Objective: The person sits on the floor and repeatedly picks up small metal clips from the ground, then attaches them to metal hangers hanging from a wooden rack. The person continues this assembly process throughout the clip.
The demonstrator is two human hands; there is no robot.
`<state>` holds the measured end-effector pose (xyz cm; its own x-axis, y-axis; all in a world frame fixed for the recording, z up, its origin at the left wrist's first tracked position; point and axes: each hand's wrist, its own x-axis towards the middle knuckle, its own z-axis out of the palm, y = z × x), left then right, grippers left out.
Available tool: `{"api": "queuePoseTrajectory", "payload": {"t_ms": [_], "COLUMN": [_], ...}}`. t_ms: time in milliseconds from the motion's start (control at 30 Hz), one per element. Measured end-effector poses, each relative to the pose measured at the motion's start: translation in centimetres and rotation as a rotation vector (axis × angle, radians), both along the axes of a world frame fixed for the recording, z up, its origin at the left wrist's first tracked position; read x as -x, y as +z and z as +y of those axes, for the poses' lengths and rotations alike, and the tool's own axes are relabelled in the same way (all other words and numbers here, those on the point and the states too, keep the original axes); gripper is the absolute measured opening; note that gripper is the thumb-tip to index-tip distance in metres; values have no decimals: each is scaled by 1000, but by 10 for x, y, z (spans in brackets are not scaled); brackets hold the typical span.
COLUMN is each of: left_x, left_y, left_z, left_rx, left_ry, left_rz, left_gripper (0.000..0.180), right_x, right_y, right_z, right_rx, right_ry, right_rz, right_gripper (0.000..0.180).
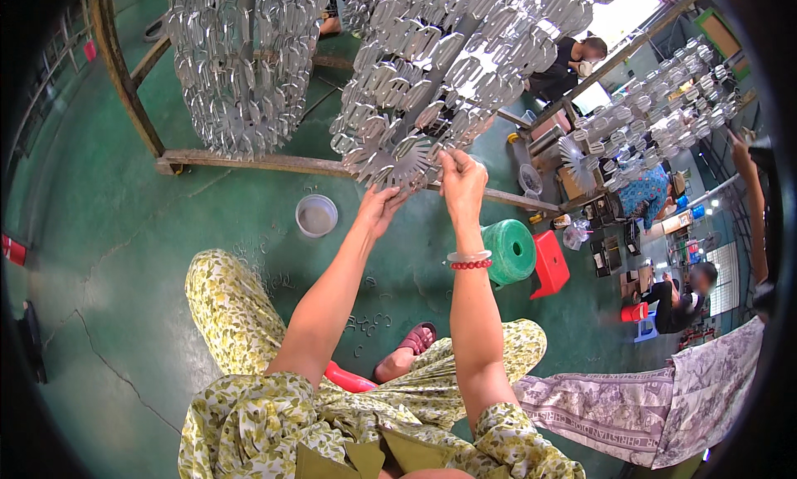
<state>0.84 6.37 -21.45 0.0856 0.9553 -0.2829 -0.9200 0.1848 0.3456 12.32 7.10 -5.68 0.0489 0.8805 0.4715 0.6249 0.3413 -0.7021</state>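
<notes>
In front of me hangs a tall rack thickly hung with silvery curved metal pieces, its bottom tier a ring of fanned prongs. My left hand reaches the lower edge of that tier, its fingers closed around the rim from below. To the right of the same tier, my right hand pinches at its side with thumb and forefinger; a small metal piece seems to be between them, but I cannot make it out. A white bangle and a red bead bracelet circle my right wrist.
A wooden beam runs behind my hands. Another loaded rack hangs left. Below are a white bowl, loose C-shaped pieces, a green roll and a red stool. Several people work at the right and back.
</notes>
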Motion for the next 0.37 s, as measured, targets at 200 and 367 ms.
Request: {"api": "queuePoseTrajectory", "payload": {"t_ms": [200, 367], "left_x": [4, -6], "left_y": [5, -6], "left_z": [-5, -10], "left_rx": [-180, -145], "left_ry": [43, 131], "left_rz": [-15, -24], "left_gripper": [78, 75], "right_x": [2, 5], "right_y": [15, 9], "right_z": [-14, -53], "right_rx": [79, 73], "right_ry": [2, -8], "right_rz": [-21, 134], "right_gripper": [22, 23]}}
